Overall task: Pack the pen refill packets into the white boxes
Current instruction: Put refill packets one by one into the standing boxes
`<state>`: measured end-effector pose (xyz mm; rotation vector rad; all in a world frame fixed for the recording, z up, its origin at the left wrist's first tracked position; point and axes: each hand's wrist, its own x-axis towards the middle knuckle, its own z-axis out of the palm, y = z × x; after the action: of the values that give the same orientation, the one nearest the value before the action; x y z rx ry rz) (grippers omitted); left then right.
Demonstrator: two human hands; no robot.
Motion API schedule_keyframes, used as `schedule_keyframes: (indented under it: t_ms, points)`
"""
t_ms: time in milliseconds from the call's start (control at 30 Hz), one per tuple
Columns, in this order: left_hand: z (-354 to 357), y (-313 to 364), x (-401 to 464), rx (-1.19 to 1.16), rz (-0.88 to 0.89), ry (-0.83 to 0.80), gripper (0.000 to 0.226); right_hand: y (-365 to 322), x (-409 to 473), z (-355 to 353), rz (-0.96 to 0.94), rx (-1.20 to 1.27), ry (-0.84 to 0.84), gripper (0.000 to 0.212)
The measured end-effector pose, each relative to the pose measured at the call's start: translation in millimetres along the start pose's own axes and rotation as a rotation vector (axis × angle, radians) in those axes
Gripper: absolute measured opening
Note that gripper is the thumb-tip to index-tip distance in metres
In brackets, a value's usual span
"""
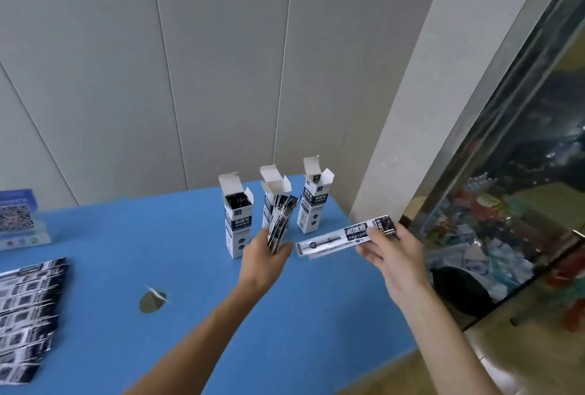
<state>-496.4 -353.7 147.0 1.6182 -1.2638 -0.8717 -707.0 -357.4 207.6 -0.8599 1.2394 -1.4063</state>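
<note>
The left hand (pixel 267 247) grips a bundle of packets (pixel 280 225) tilted toward the middle box (pixel 273 201), apparently feeding them in, while the right hand (pixel 391 249) holds one packet (pixel 346 235) ready.

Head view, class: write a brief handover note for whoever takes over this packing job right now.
Left hand grips a bundle of black-and-white refill packets beside the middle white cardboard box.
Right hand holds one long refill packet flat.
Done: the left white box shows dark packets inside.
Left: box both hands' packets, then the packet row at the blue table's left edge. Right white box: contents unseen.
</note>
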Motion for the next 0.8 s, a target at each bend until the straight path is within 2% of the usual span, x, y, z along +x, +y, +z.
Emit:
schedule_keyframes:
  t_ms: [233,467,633,800]
  points:
    - [-41.0,10.7,40.3,-0.020,0.030,0.231,0.018,-29.4,55.8,58.6,-0.099,-0.078,-0.140,0.006]
    - [-80.5,0.3,58.4,-0.048,-0.115,0.467,0.025,-38.7,95.1,134.0,-0.112,-0.090,-0.383,0.011]
    - [-84.3,-6.1,61.8,-0.109,-0.200,0.500,0.026,-34.1,119.4,171.3,-0.121,-0.129,-0.514,0.010]
    - [-76.9,-6.5,68.8,-0.130,-0.256,0.550,0.026,-27.8,138.2,189.1,-0.214,-0.227,-0.617,0.006]
